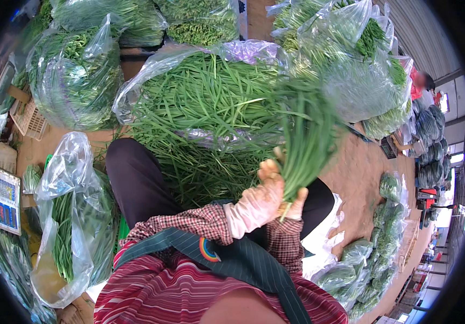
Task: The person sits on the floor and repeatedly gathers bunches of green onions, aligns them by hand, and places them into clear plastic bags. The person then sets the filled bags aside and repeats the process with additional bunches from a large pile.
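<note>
A bunch of long flat green leaves, likely garlic chives (307,139), is held above my right knee, stems down and leaf tips up. My left hand (258,200), in a pale stained glove, wraps the stem end. Against the lower stems from the other side is my right hand (298,204), also gloved and partly hidden behind the bunch and the left hand. The leaf tips are blurred. Beyond the bunch, a large heap of the same leaves (212,91) lies in an opened clear plastic bag (135,95). More loose leaves (208,174) lie between my knees.
At left stand an open plastic bag of leaves (62,239) and a digital scale display (7,201). Filled bags of greens (76,77) (349,81) flank the heap. Bagged bundles (386,231) line the floor at right; a person (418,83) is farther off.
</note>
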A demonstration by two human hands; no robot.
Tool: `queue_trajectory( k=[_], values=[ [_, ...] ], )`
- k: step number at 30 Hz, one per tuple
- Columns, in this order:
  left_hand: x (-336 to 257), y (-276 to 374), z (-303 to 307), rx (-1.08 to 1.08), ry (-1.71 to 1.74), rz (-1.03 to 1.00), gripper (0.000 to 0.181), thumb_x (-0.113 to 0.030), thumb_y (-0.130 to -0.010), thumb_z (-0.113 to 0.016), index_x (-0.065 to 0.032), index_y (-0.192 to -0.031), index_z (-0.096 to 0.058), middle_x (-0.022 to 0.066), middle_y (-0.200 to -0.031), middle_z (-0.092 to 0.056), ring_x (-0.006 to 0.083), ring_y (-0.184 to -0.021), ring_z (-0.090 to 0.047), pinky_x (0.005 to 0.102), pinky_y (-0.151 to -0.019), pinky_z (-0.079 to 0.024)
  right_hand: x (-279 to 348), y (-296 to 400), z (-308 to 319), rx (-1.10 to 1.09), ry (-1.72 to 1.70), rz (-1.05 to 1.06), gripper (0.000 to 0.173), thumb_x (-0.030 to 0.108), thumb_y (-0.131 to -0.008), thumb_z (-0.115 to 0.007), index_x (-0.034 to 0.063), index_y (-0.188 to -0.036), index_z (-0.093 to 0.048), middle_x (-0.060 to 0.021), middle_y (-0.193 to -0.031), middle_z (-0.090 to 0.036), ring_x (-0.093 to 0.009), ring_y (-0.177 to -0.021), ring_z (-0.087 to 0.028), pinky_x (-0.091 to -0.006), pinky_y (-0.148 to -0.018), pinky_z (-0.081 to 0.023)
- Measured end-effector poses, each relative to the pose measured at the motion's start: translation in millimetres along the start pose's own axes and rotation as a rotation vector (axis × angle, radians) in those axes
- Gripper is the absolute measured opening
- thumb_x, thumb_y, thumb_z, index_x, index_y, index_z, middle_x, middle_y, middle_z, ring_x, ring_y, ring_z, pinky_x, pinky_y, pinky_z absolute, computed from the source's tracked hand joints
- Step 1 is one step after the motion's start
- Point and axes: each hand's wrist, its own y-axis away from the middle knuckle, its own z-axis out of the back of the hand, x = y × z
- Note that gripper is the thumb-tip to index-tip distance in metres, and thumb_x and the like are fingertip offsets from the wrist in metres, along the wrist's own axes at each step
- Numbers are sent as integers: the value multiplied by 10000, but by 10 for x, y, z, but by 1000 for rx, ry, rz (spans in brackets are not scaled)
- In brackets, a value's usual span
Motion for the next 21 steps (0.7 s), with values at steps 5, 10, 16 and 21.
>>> queue_trajectory(
  k=[5,10,16,21],
  values=[
    [-193,-329,443,50,193,53,531,-317,-688,-634,60,-998,-423,160,-552,-554,319,-476,-579,424,-432,-469,447,-198,-227,54,160,153,694,162,-679,-716,-60,-1249,-388,-191,-1011,-604,-324,-1010,-562,-458,-971,-392],
    [241,-502,999,595,53,203,761,-520,-697,-620,123,-1081,-492,251,-764,-607,318,-748,-635,380,-678,-508,452,-602,-246,-84,507,-61,438,32,-713,-654,-37,-1114,-490,-150,-907,-617,-222,-748,-628,-300,-655,-536],
    [1551,-221,497,-9,1970,144,902,-363,-732,-716,-60,-1395,-185,152,-1406,-288,285,-1306,-257,443,-1060,-252,-338,-692,-170,19,1771,-236,579,174,-670,-679,-42,-1163,-466,-148,-846,-634,-240,-700,-638,-379,-687,-510],
    [1650,-77,181,-303,2014,234,857,-519,-683,-685,-57,-1321,-348,108,-1318,-431,271,-1207,-413,442,-1036,-314,-723,-359,-389,189,2968,375,448,97,-752,-478,-80,-1162,-507,31,-592,-385,-94,-495,-390,-303,-591,-373]
  ],
)
